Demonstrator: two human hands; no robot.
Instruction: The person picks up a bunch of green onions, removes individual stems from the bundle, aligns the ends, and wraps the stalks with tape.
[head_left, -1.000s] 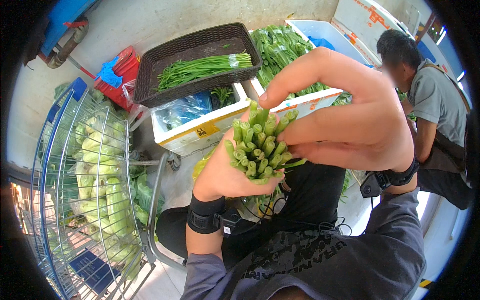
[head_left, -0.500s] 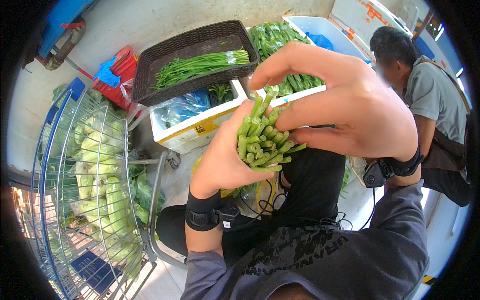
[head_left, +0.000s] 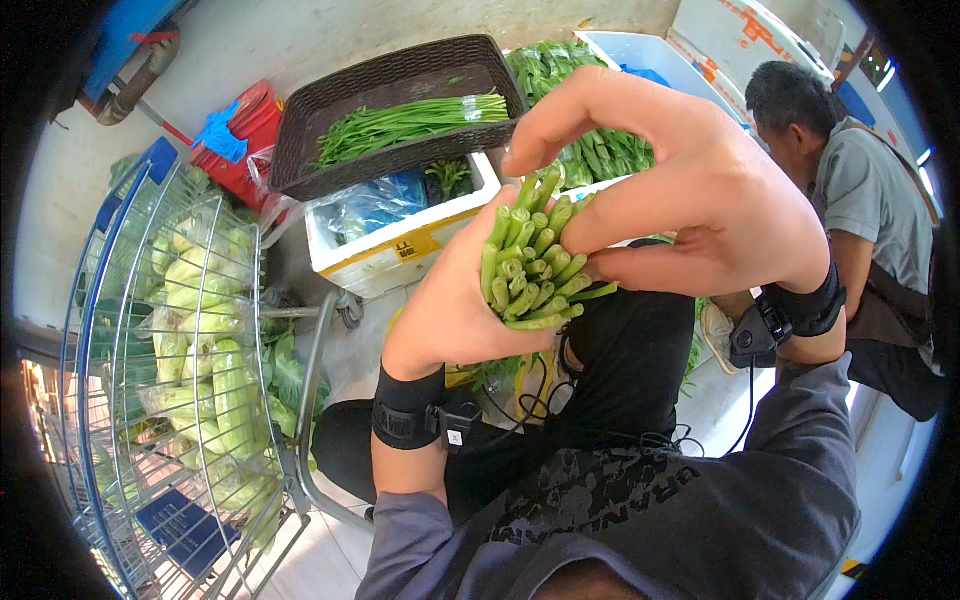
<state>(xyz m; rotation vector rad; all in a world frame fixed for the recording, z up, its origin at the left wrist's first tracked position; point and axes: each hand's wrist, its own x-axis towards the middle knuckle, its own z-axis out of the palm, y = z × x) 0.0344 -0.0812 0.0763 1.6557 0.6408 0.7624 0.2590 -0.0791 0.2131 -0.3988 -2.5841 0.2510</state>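
Note:
A bunch of green leafy-vegetable stems (head_left: 535, 262) is gripped in my left hand (head_left: 450, 305), its cut ends facing up toward me. The leafy part is hidden below the hand. At the bunch's right side, my right hand (head_left: 690, 180) arches over it with thumb and fingers curved apart. Its lower fingertips touch the outer stems; whether they pinch one is not clear. Both wrists wear black straps with small devices.
Ahead, a dark woven basket (head_left: 310, 130) with tied long green stalks (head_left: 410, 125) rests on a white foam box (head_left: 340, 255). Leafy greens (head_left: 610, 155) fill another box. A wire cart (head_left: 110, 330) of bagged gourds stands left. A person (head_left: 870, 200) crouches right.
The bunch and my left hand have shifted slightly to the right. My right fingertips remain at the bunch's right side. The head view has moved a little.

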